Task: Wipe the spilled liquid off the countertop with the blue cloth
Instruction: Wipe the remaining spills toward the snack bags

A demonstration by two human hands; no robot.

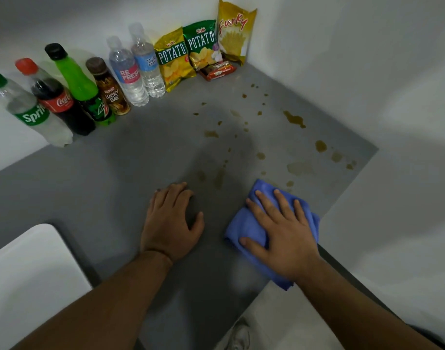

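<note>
A folded blue cloth [244,229] lies on the grey countertop [130,173] near its front right edge. My right hand [283,231] presses flat on top of it, fingers spread and pointing away from me. My left hand [169,223] rests palm down on the bare counter to the left of the cloth, fingers slightly curled, holding nothing. Brownish spilled liquid [294,118] is scattered in drops and small puddles across the counter beyond both hands, from just ahead of the cloth up toward the back corner.
Several drink bottles [65,102] line the left wall. Snack bags [201,46] and a small red packet [219,70] stand in the back corner. White walls close the left and right sides. A white rounded surface [32,274] sits at the lower left.
</note>
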